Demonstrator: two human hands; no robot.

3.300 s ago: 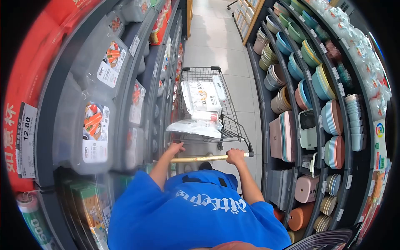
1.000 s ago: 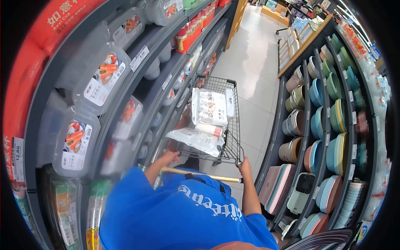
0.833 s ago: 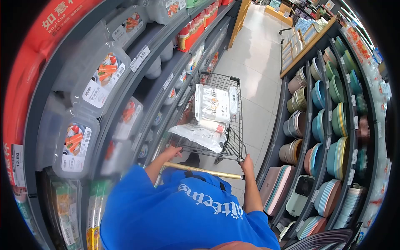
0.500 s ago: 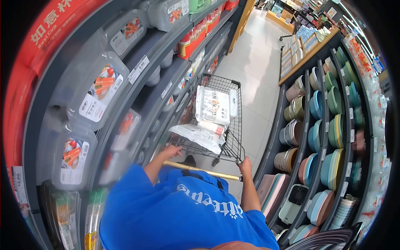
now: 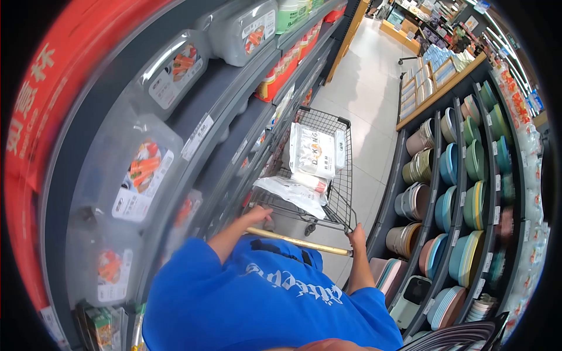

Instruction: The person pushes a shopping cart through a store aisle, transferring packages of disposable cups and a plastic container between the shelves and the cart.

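A black wire shopping cart (image 5: 349, 175) stands just in front of me, with a gold-coloured handle bar (image 5: 298, 241) close to my waist. My right hand (image 5: 357, 236) is wrapped round the cart's right rear corner, above the end of the bar. At the left rear corner, my left hand (image 5: 257, 217) is closed on the frame, its grip partly hidden. Inside the basket lie a white pack printed "DEKANG" (image 5: 313, 150), a white plastic bag (image 5: 293, 195) and a small white-and-red roll-shaped pack (image 5: 310, 182).
Shelves of clear plastic boxes (image 5: 146, 167) run close along the left, under a red sign strip (image 5: 29, 111). Stacked coloured bowls (image 5: 449, 202) fill the right shelves. The tiled aisle (image 5: 357, 76) leads ahead past a wooden-edged display (image 5: 439, 88).
The cart and both hands appear slightly farther right in view. The left shelf's boxes have slid down and back past me. Both hands keep their places on the cart.
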